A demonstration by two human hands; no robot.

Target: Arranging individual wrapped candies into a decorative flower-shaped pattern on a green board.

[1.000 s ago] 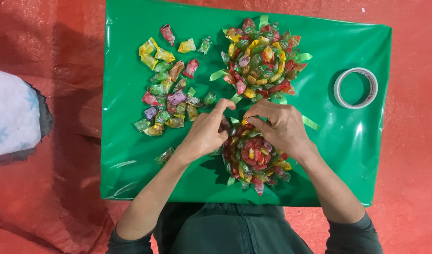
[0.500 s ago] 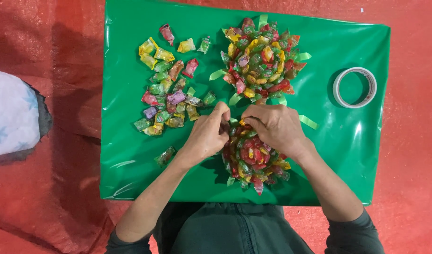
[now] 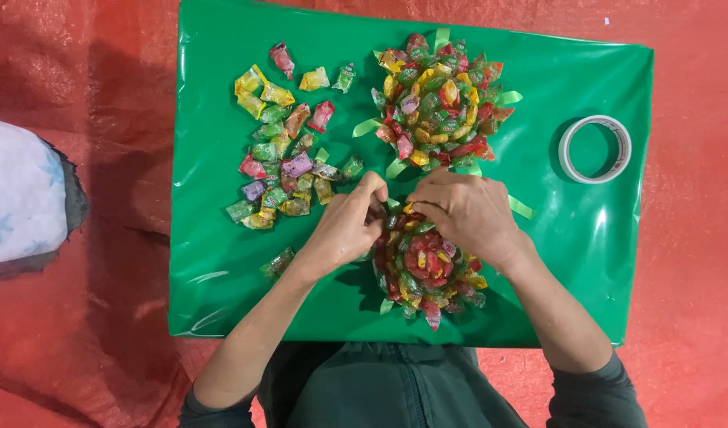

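The left hand (image 3: 349, 226) and right hand (image 3: 467, 212) pinch together on the near candy bunch (image 3: 427, 269), with loose candies (image 3: 288, 154) just left for easy reach.

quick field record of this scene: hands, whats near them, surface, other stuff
left hand: fingertips pinched at the top edge of the near candy cluster
right hand: resting on that cluster's top, fingers curled
far candy cluster: round, green ribbon ends sticking out
loose candies: scattered pile beside the left hand
tape roll: lying flat, apart from the candy
surface: green sheet over red tarp
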